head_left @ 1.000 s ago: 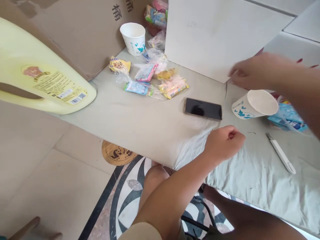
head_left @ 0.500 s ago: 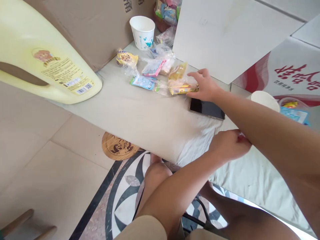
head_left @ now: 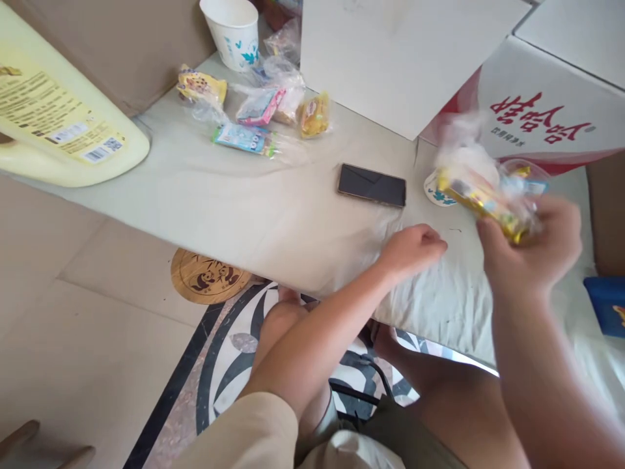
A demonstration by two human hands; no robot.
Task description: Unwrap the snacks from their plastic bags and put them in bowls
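Note:
My right hand (head_left: 530,251) grips a yellow snack packet in clear wrap (head_left: 481,195), held blurred above the cloth-covered table (head_left: 219,208), in front of a tipped paper cup (head_left: 437,190). Near the table's front edge my left hand (head_left: 413,251) rests as a loose fist on the cloth and holds nothing that I can see. A black phone (head_left: 372,185) lies flat just beyond it. Several small snack packets (head_left: 258,124) are strewn at the back of the table beside an upright paper cup (head_left: 233,31).
A pale yellow jug (head_left: 58,124) lies on the table's left end against a cardboard box (head_left: 122,45). A white panel (head_left: 390,58) and a red-and-white carton (head_left: 541,111) stand behind. A blue box (head_left: 605,303) sits at the right. A panda coaster (head_left: 208,280) lies on the floor.
My right hand took the yellow packet from the pile by the phone and carried it right and nearer me. The left fist stayed put. The view shifted right.

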